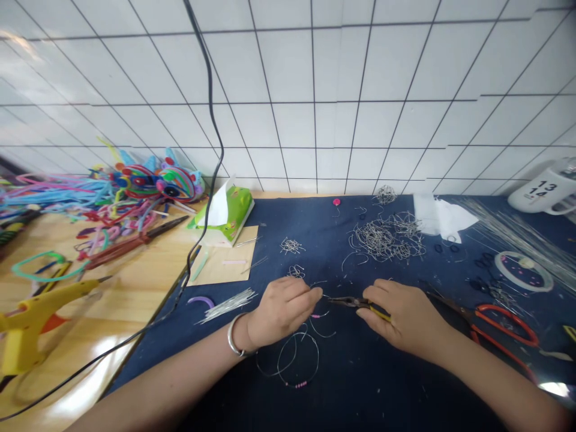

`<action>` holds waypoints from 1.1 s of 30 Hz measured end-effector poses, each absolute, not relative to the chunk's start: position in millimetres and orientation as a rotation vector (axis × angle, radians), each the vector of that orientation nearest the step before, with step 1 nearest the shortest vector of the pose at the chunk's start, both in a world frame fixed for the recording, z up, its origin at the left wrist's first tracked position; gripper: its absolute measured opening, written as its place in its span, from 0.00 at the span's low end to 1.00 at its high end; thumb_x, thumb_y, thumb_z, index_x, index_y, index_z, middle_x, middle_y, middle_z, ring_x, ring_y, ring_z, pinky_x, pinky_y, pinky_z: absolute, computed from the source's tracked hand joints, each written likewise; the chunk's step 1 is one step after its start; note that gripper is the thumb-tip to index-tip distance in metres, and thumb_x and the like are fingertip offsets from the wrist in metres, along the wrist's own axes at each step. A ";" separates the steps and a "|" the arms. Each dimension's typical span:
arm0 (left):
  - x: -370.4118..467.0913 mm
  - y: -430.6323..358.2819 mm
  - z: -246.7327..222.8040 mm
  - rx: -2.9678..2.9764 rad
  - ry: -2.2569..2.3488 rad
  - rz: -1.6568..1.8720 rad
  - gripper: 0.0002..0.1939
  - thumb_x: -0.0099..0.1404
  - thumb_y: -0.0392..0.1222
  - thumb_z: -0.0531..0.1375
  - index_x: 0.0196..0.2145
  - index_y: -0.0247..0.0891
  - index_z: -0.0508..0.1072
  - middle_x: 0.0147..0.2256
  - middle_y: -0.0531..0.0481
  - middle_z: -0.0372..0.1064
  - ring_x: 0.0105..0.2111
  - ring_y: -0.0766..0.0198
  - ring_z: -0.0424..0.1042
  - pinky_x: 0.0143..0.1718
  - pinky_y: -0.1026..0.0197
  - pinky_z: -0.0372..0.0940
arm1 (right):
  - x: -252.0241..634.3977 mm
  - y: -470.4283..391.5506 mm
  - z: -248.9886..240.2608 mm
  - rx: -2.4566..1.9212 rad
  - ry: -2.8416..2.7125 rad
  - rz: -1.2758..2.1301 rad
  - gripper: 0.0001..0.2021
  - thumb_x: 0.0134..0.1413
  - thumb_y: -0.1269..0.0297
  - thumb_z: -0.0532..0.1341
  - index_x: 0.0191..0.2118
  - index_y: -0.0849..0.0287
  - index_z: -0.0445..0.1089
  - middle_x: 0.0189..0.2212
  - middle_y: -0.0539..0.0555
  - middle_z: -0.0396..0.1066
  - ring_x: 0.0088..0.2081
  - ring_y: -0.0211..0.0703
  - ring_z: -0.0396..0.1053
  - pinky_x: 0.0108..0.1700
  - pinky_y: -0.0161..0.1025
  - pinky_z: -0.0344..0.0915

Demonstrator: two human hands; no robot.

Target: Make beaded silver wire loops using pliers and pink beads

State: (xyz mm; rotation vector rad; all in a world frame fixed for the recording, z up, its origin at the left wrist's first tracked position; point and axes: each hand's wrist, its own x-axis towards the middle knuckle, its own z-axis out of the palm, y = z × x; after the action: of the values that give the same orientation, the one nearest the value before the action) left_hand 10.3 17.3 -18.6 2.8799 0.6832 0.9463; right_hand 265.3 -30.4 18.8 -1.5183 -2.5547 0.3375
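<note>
My left hand (284,309) is closed in a pinch on a thin wire (324,294) near the middle of the dark blue cloth (360,378). To its right, my right hand (400,315) wraps round a pair of pliers (348,301) with dark jaws and yellow-edged handles. The jaw tips point left and are close to the wire's end; whether they grip it I cannot tell. Below my left hand lie wire loops (317,354), with small pink beads (301,384) on one. A short pink piece (316,315) shows just under my fingertips.
Tangled wire rings (382,239) lie behind my hands. Red-handled scissors (504,324) and a round bead dish (524,271) are at right, with a white mug (542,189) behind. At left are a tissue pack (234,215), cut wires (228,305), a yellow glue gun (40,318) and a black cable (211,114).
</note>
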 end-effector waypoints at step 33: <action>25.7 8.1 -10.5 1.413 1.044 0.769 0.12 0.63 0.47 0.52 0.29 0.35 0.67 0.19 0.53 0.68 0.21 0.69 0.66 0.23 0.67 0.61 | 276.4 -24.4 21.2 -1.416 -2.641 0.293 0.20 0.49 0.52 0.58 0.46 0.57 0.65 0.46 0.60 0.62 0.51 0.55 0.55 0.47 0.54 0.53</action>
State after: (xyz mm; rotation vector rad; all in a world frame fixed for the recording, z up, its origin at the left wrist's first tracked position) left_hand 25.7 8.1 -10.5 1.4127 1.0443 0.7693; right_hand 276.4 -24.4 21.2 -1.4162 -2.6411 0.2929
